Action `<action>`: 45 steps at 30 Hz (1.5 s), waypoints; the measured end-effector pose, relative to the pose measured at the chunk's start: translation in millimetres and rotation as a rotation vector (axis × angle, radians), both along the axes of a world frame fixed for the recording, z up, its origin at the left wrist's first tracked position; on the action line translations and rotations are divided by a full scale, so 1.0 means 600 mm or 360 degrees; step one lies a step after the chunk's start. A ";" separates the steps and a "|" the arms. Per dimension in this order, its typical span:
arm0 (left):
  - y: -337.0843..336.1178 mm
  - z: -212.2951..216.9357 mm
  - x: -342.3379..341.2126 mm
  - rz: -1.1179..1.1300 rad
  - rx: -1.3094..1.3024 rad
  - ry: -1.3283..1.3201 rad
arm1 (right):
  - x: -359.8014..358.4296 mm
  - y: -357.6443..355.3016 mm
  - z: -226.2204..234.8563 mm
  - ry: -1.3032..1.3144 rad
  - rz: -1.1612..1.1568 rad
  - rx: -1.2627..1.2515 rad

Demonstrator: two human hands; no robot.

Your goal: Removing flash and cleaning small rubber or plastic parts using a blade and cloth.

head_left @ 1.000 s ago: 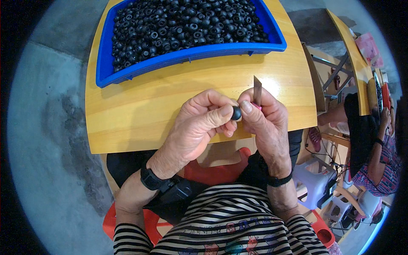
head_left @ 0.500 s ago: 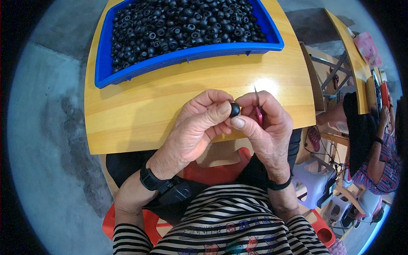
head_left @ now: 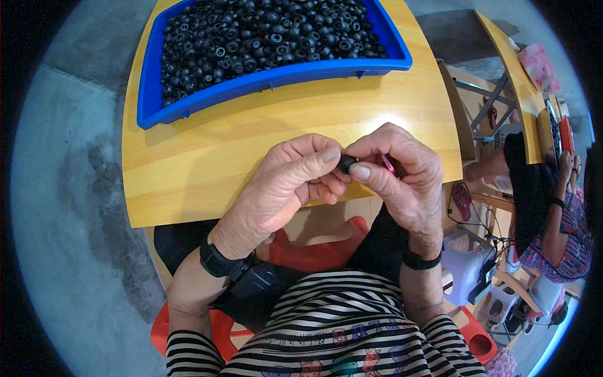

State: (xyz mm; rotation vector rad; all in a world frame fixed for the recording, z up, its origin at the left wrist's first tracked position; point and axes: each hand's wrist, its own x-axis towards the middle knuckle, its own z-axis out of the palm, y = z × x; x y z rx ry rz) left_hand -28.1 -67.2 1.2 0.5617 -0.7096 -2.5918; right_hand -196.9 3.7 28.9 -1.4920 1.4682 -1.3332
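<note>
blue tray point(head_left: 270, 80) | heaped black parts point(head_left: 270, 38) | fingers point(head_left: 313, 142): single black piece point(head_left: 346, 164)

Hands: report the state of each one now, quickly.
Left hand: closed, pinching a black piece.
Right hand: closed, holding a pink tool, with its thumb at the black piece.

Head view: wide fisheye, head-worn, facing down.
The left camera of a side-by-side pair looks from above the striped shirt point(head_left: 339, 305) onto the tabletop point(head_left: 188, 182), upright and unmirrored. At close range, the left hand point(head_left: 286, 179) and right hand point(head_left: 402, 176) occupy mid-frame; the blue tray point(head_left: 270, 76) lies beyond, cut by the upper edge. A co-worker point(head_left: 570, 244) appears tilted at far right.
</note>
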 end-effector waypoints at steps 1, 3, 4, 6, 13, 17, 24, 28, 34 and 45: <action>0.001 -0.001 -0.001 -0.0002 -0.0001 0.0003 | -0.004 -0.002 0.003 0.0047 0.0070 -0.0037; 0.004 -0.004 -0.002 -0.0023 -0.0018 -0.0009 | -0.006 -0.002 0.006 0.0097 0.0139 -0.0074; 0.004 -0.004 -0.002 -0.0023 -0.0017 -0.0008 | -0.006 -0.002 0.007 0.0039 0.0154 -0.0012; 0.002 -0.002 -0.001 -0.0059 0.0028 0.0040 | -0.007 -0.001 0.005 -0.0017 0.0169 0.0050; 0.004 -0.004 -0.001 -0.0036 0.0082 0.0119 | 0.007 0.018 0.005 -0.0678 -0.0030 0.0385; 0.008 0.004 -0.003 0.0059 0.0033 0.0016 | 0.001 0.037 -0.002 -0.0256 -0.0145 0.0267; 0.011 -0.007 -0.006 0.0051 0.0102 0.0108 | 0.002 0.075 0.000 0.0522 -0.0122 -0.0017; 0.015 -0.011 -0.008 0.0038 0.0089 0.0080 | 0.010 0.081 0.006 0.0706 -0.0186 -0.0133; 0.019 -0.015 -0.012 0.0024 0.0046 0.0059 | 0.015 0.076 0.008 0.0845 -0.0202 -0.0199; 0.019 -0.012 -0.010 0.0005 0.0067 0.0076 | 0.020 0.067 0.002 0.0871 -0.0221 -0.0262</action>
